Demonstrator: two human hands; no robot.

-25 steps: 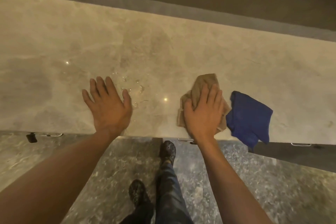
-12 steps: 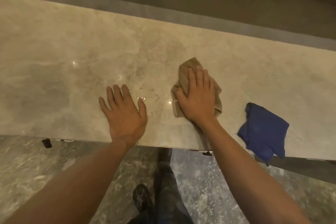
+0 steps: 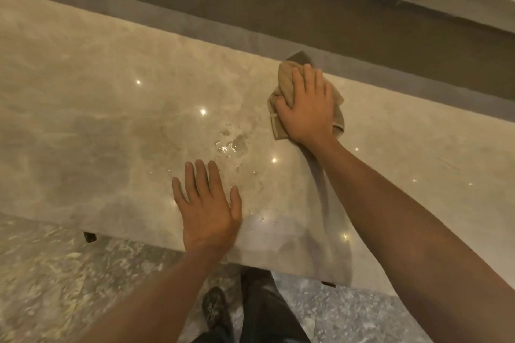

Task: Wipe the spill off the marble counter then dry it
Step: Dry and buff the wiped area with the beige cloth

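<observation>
The right hand (image 3: 305,107) lies flat on a crumpled tan cloth (image 3: 284,83), fingers together and palm pressing it onto the marble counter (image 3: 97,108) near the far edge; it presses rather than pinches the cloth. The left hand (image 3: 207,209) rests palm down near the front edge, fingers spread, holding nothing, apparently bracing the body. The spill (image 3: 232,143) glistens between the two hands, just to the near left of the cloth, with smaller droplets scattered toward the front edge. To wipe well, the cloth should probably be drawn back over the wet patch with steady, even pressure and overlapping passes, gathering water inward instead of smearing it wider, and the stray droplets by the left hand need a pass too. The counter is polished, pale and veined, so it mirrors small ceiling lights that could be mistaken for wet spots. Beyond it runs a dark ledge (image 3: 278,17); below, a speckled stone floor (image 3: 55,287) shows.
</observation>
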